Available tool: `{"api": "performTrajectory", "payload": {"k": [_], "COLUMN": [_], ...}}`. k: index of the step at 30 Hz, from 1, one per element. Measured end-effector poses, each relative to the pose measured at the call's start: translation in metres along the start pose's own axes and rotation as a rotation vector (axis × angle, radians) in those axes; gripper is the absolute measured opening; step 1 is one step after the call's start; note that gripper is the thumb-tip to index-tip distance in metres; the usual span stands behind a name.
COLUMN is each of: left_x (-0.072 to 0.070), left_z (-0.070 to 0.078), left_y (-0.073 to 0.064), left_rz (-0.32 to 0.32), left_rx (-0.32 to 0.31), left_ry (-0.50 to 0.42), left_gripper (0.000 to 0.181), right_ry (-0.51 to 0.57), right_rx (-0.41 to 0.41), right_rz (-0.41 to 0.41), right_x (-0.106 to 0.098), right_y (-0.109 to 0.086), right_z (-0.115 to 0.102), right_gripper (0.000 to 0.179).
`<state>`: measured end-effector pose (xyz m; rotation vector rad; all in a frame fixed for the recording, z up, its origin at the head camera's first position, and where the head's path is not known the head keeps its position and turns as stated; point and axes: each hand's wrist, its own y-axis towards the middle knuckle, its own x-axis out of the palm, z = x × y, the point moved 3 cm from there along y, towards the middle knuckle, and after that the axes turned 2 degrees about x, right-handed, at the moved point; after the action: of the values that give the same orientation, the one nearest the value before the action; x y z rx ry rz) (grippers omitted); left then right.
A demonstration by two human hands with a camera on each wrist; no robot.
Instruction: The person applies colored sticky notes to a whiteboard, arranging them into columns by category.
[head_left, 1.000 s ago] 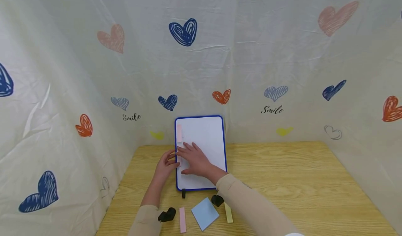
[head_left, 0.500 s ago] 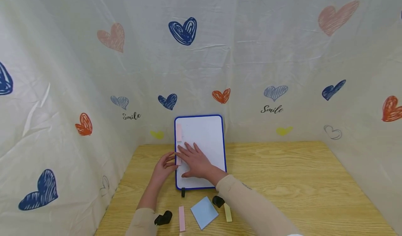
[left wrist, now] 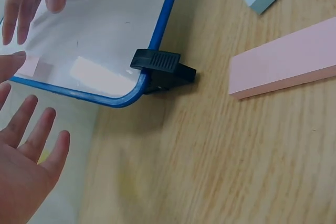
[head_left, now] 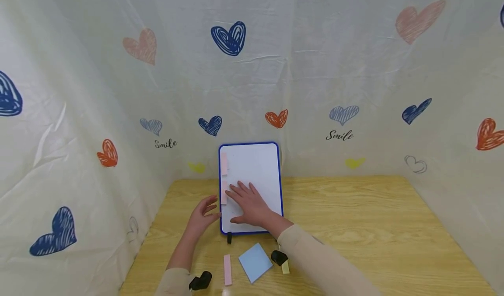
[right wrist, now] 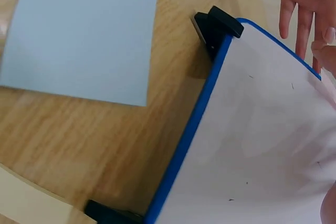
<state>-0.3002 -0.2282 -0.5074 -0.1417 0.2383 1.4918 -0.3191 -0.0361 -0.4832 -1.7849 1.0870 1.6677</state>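
Presently | I'm seeing the lower pink sticky note (head_left: 223,198) running upright along the left edge of the whiteboard (head_left: 253,164) | splayed right hand (head_left: 252,206) nearer, rightward | left hand (head_left: 202,217) relaxed; both holding nothing

In the head view, the right arm (head_left: 323,261) hid the lower right corner of the whiteboard (head_left: 252,162); the left wrist view's edge cut the pink pad (left wrist: 289,57).

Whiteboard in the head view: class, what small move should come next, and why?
Probably move the left hand to the pink pad for a third strip: two pink strips sit one above the other along the left edge of the whiteboard, the surface below them looks bare, and that hand holds nothing.
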Motion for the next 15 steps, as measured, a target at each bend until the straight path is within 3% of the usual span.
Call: {"api": "performTrajectory", "payload": {"k": [6,15], "left_x": [0.003,0.012], "left_z": [0.002,0.002], "left_y": [-0.013,-0.036], "left_rz": [-0.006,-0.014], "left_rx": [-0.018,-0.004], "left_ry": [0.01,-0.007], "left_gripper": [0.061,0.06], "right_ry": [0.175,0.547], "right_rx": [0.032,0.075], "right_rz": [0.044,0.043], "right_x": [0.002,0.017], "right_y": [-0.019,-0.058], "right_z": [-0.002,-0.01], "right_gripper": [0.085,0.079]}}
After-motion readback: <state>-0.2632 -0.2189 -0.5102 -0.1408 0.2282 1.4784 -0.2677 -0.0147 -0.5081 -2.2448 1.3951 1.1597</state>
